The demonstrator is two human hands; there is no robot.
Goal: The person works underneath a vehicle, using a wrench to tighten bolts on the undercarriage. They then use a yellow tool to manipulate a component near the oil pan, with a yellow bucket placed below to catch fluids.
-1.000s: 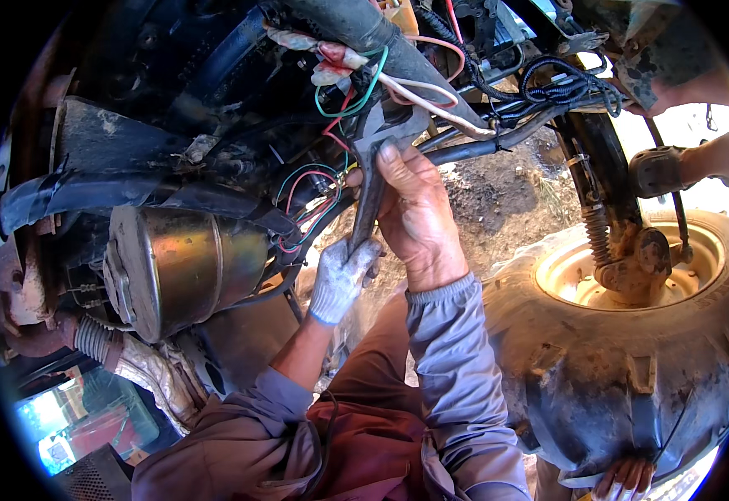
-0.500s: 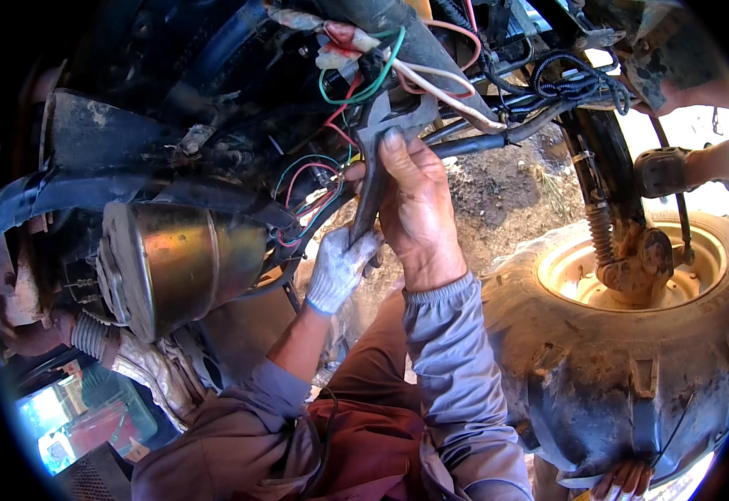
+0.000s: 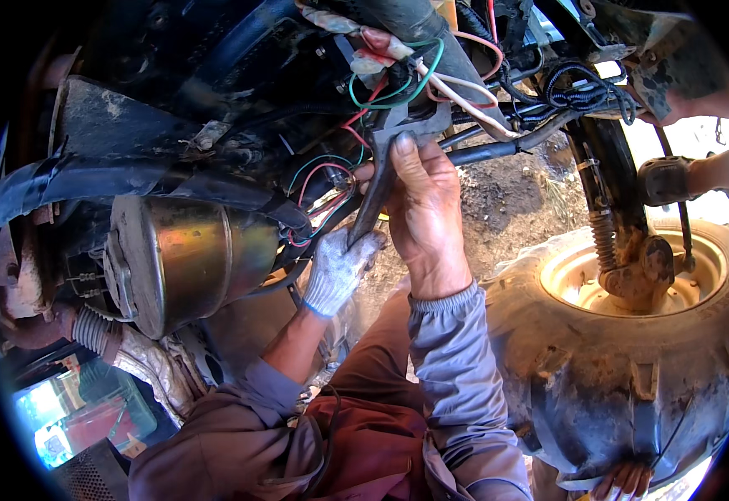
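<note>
A large dark steel open-ended wrench (image 3: 369,203) slants up beneath the vehicle's tubing (image 3: 418,33) and loose green, red and white wires (image 3: 381,98). Its head sits among these parts; what lies in its jaw is unclear. My left hand (image 3: 338,271), in a pale knit glove, is closed on the handle's lower end. My right hand (image 3: 423,213), bare, grips the wrench higher up, thumb pressed along it just below the head. Left of my hands are a brassy metal canister (image 3: 181,267) and a thick taped hose (image 3: 72,192).
A big treaded tyre (image 3: 598,376) with a cream rim and a strut (image 3: 598,209) stand on the right over dirt (image 3: 506,200). Another person's hand (image 3: 698,107) and forearm (image 3: 711,174) reach in from the right; more fingers (image 3: 623,478) show below the tyre.
The view has shifted, carrying wires, wrench and hands somewhat rightward in the picture. Both my hands keep their hold on the wrench, with little other visible movement.
</note>
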